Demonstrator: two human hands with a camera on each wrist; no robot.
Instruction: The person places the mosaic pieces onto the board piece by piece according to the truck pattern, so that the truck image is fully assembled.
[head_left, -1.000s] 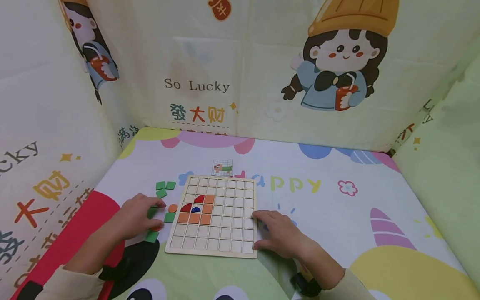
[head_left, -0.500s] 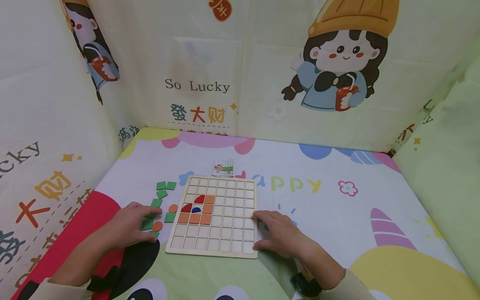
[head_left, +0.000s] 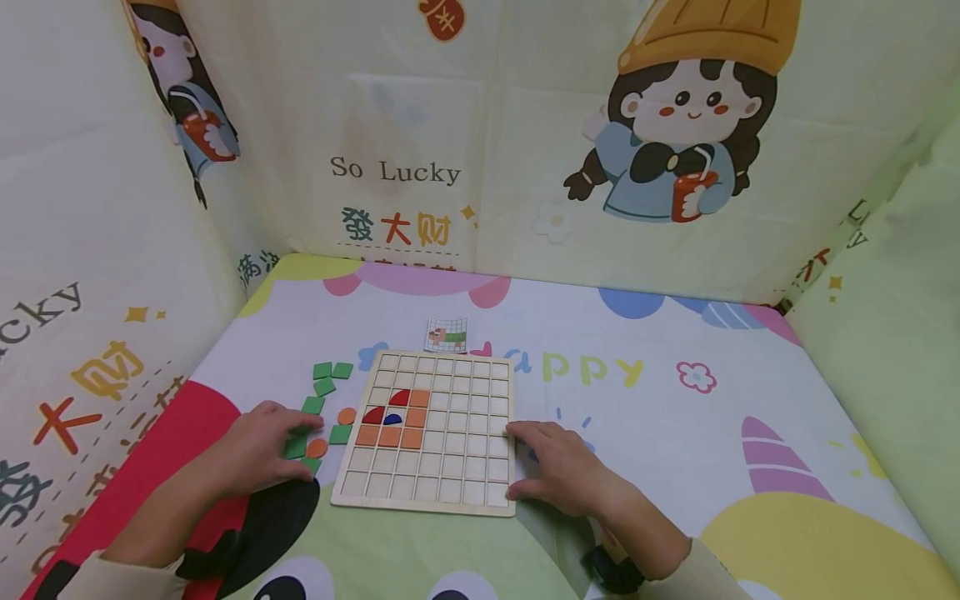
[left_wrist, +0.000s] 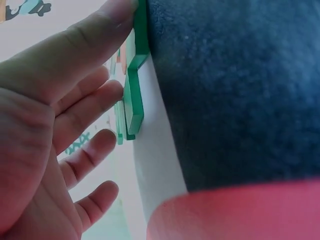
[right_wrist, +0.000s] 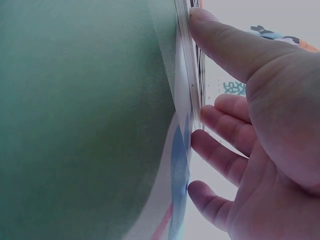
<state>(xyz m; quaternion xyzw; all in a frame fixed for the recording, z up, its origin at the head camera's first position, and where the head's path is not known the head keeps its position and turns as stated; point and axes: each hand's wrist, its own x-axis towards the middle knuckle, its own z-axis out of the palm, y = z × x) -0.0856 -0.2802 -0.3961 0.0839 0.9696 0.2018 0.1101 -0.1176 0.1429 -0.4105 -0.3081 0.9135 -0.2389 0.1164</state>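
Observation:
My left hand (head_left: 251, 450) is among loose tiles left of the wooden grid board (head_left: 465, 496), fingers apart and relaxed. Its thumb touches a green square tile (head_left: 312, 465), and its fingers reach over another green tile (head_left: 296, 447). An orange disc (head_left: 317, 449) lies between thumb and fingers. In the left wrist view the thumb tip meets the edge of a green tile (left_wrist: 141, 30). My right hand (head_left: 562, 467) rests with thumb and fingertips at the board's right edge, gripping nothing. Orange squares (head_left: 411, 438), red quarter-round pieces (head_left: 372, 416) and a blue half-round (head_left: 392, 420) sit in the grid.
Several more green tiles (head_left: 324, 387) and a second orange disc (head_left: 347, 416) lie along the board's left side. A small picture card (head_left: 446, 335) stands behind the board's far edge. Printed cloth (head_left: 787, 375) covers the table, with fabric walls (head_left: 517, 167) around it.
My left hand has drawn back left and nearer to me, uncovering the orange disc and a green tile. The nearest green tile has shifted slightly at the thumb. The right hand stays put.

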